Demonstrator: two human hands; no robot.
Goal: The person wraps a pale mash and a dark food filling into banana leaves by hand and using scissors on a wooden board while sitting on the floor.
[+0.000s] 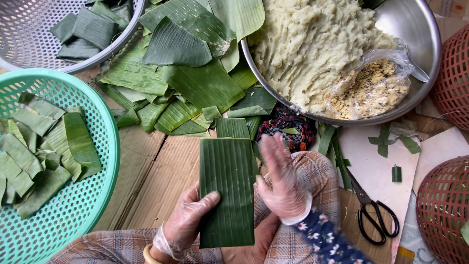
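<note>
My left hand (188,220), in a thin clear glove, holds a rectangular cut banana leaf (227,188) flat and upright over my lap, thumb pressed on its lower left. My right hand (281,183), also gloved, is beside the leaf's right edge with fingers spread and slightly blurred, holding nothing. Just beyond the leaf lies a heap of loose banana leaf pieces (190,78). A big steel bowl (420,34) at the upper right holds pale mashed dough (308,44) and a clear plastic bag of yellow crumbly filling (371,90).
A teal plastic basket (93,195) of folded leaf strips sits at the left, a grey colander (34,39) with more at the upper left. Black scissors (371,212) lie at the right on paper, between two red mesh baskets (442,205). Cardboard covers the floor.
</note>
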